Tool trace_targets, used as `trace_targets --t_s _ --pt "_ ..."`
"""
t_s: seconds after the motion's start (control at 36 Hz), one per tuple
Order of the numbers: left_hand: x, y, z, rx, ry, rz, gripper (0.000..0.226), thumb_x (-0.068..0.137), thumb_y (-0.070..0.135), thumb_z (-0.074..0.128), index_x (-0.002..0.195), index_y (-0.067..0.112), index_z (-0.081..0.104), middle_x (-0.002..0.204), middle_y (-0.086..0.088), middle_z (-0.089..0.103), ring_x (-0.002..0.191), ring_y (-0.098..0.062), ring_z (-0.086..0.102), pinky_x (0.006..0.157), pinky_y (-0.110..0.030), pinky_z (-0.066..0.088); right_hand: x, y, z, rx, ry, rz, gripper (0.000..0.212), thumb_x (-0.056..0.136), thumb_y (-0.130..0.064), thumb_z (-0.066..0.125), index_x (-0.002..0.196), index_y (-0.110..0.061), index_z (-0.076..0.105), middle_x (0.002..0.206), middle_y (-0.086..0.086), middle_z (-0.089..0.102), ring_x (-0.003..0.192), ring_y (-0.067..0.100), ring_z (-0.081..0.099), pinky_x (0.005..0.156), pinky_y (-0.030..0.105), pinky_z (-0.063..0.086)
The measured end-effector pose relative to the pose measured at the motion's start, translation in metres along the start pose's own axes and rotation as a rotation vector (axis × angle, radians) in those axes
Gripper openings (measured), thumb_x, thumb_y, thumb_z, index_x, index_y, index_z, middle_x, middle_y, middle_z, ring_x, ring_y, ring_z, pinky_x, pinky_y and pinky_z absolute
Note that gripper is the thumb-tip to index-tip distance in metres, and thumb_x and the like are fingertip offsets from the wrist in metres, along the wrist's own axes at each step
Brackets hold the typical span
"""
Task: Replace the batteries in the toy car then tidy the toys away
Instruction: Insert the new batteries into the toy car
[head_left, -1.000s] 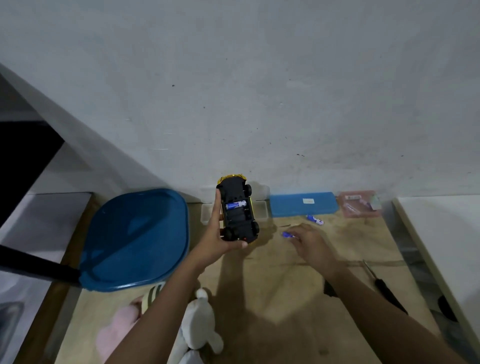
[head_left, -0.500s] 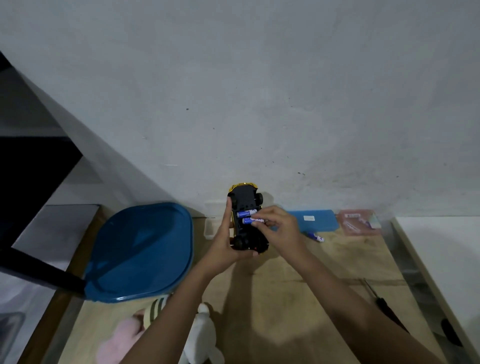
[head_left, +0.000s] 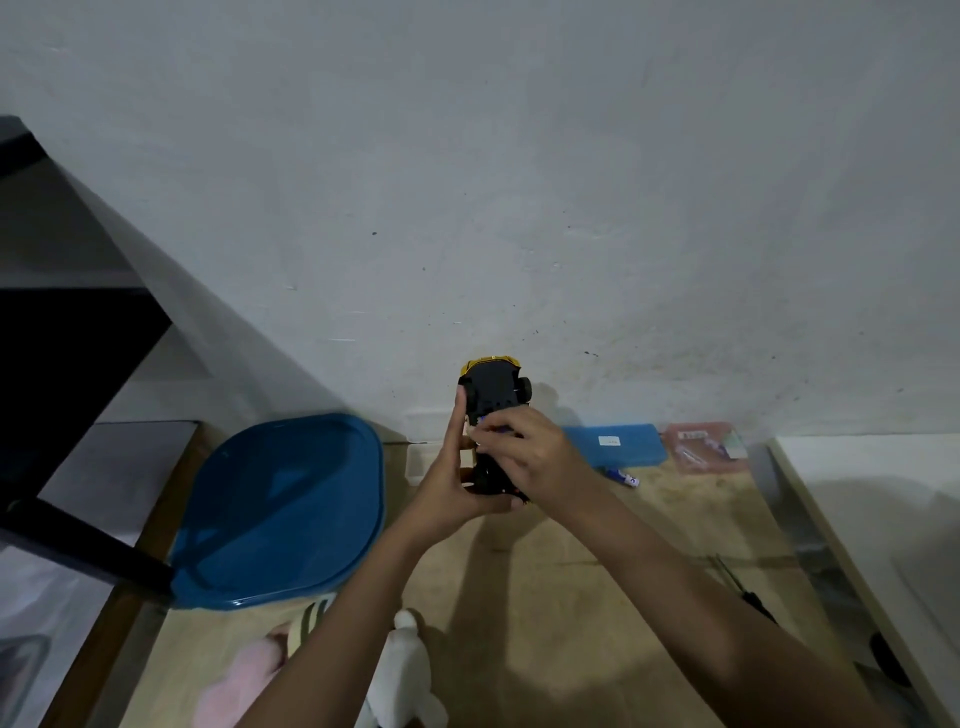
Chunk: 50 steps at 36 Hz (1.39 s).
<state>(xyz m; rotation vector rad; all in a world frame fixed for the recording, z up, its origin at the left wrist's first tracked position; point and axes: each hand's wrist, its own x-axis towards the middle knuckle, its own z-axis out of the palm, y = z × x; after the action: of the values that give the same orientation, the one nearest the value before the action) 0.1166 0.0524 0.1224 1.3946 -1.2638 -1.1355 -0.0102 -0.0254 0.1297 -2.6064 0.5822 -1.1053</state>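
The yellow toy car (head_left: 493, 395) is held up above the wooden table (head_left: 571, 597) with its black underside facing me. My left hand (head_left: 449, 483) grips it from the left and below. My right hand (head_left: 524, 449) lies over the middle of the underside, fingers curled, pinching a blue battery (head_left: 501, 429) at the battery bay; most of the battery is hidden by the fingers. Another blue and white battery (head_left: 622, 476) lies on the table to the right of the car.
A blue lid (head_left: 280, 506) covers a container at the left. A blue flat box (head_left: 618, 441) and a pink packet (head_left: 706, 447) lie by the wall. A black screwdriver (head_left: 748, 592) lies at the right. Soft toys (head_left: 400, 675) sit at the near edge.
My right hand picked a battery from the table, brought it to the car's underside, and now covers the battery bay. The car stays in my left hand.
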Motion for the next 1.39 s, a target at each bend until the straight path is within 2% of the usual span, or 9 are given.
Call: trace_targets --t_s 0.14,0.31,0.56,0.78,0.86,1.0,1.14,1.25,1.39 --pt "-0.005 0.001 -0.005 -0.008 0.0 -0.004 0.127 0.067 0.002 0.083 0.142 0.055 -0.005 0.128 0.013 0.044 0.113 -0.012 0.058 0.096 -0.029 0.05 -0.001 0.005 -0.004 -0.076 0.0 0.02 0.021 0.084 -0.013 0.056 0.098 -0.005 0.07 0.089 0.008 0.071 0.082 0.024 0.065 0.074 0.032 0.055" --pt "-0.005 0.004 -0.003 -0.001 0.006 0.02 0.126 0.067 0.0 0.082 0.146 0.046 -0.005 0.128 0.018 0.042 0.108 0.012 0.052 0.087 -0.015 0.047 -0.001 0.004 -0.003 -0.074 0.076 0.049 0.019 0.083 -0.017 0.06 0.092 -0.008 0.073 0.091 0.009 0.068 0.093 0.017 0.052 0.078 0.023 0.049" --pt "-0.007 0.004 -0.004 0.031 -0.029 -0.003 0.124 0.068 0.004 0.083 0.145 0.051 -0.003 0.129 0.017 0.042 0.104 0.004 0.056 0.091 -0.022 0.05 -0.005 0.005 -0.001 -0.06 0.026 0.078 0.026 0.088 -0.017 0.051 0.089 -0.005 0.073 0.074 0.011 0.059 0.081 0.015 0.045 0.067 0.021 0.043" --pt "-0.005 0.0 -0.002 0.048 -0.003 -0.003 0.124 0.068 0.002 0.082 0.147 0.045 -0.003 0.126 0.018 0.042 0.104 0.007 0.054 0.088 -0.018 0.049 -0.005 0.006 0.003 -0.067 0.035 0.203 0.018 0.079 -0.022 0.062 0.079 -0.007 0.073 0.069 0.006 0.068 0.068 0.024 0.06 0.059 0.03 0.053" --pt "-0.001 0.004 0.001 0.049 0.001 0.001 0.124 0.069 0.001 0.081 0.145 0.048 -0.005 0.126 0.016 0.044 0.107 -0.003 0.057 0.09 -0.023 0.05 -0.008 0.007 0.004 -0.069 0.076 0.181 0.02 0.083 -0.017 0.057 0.083 -0.006 0.073 0.074 0.007 0.066 0.074 0.021 0.057 0.061 0.029 0.051" --pt "0.01 0.003 0.006 0.053 0.023 0.006 0.125 0.069 -0.004 0.079 0.14 0.049 -0.009 0.122 0.015 0.045 0.102 0.007 0.057 0.088 -0.02 0.05 -0.01 0.014 0.01 -0.073 0.085 0.164 0.024 0.086 -0.011 0.05 0.089 -0.002 0.071 0.09 0.014 0.065 0.09 0.019 0.049 0.065 0.035 0.055" --pt "0.017 -0.007 0.012 0.078 -0.001 -0.025 0.127 0.069 -0.002 0.08 0.143 0.045 -0.011 0.124 0.024 0.043 0.109 -0.002 0.057 0.085 -0.015 0.049 -0.015 0.024 0.011 -0.135 0.017 0.151 0.028 0.083 -0.008 0.046 0.093 -0.001 0.071 0.084 0.014 0.063 0.084 0.025 0.054 0.057 0.033 0.055" --pt "0.017 -0.017 0.017 0.073 -0.007 -0.048 0.126 0.07 -0.003 0.079 0.145 0.041 -0.011 0.123 0.026 0.042 0.118 -0.011 0.053 0.085 -0.015 0.048 -0.02 0.026 0.011 -0.192 -0.054 0.18 0.021 0.075 -0.001 0.058 0.089 -0.006 0.073 0.075 0.008 0.063 0.077 0.023 0.056 0.051 0.029 0.053" --pt "0.023 -0.026 0.019 0.12 -0.04 -0.069 0.128 0.067 0.0 0.082 0.147 0.039 -0.009 0.127 0.021 0.043 0.118 -0.005 0.051 0.085 -0.015 0.048 -0.024 0.036 0.005 -0.228 -0.098 0.127 0.017 0.068 -0.005 0.066 0.082 -0.01 0.074 0.07 0.005 0.069 0.064 0.024 0.063 0.048 0.025 0.053"
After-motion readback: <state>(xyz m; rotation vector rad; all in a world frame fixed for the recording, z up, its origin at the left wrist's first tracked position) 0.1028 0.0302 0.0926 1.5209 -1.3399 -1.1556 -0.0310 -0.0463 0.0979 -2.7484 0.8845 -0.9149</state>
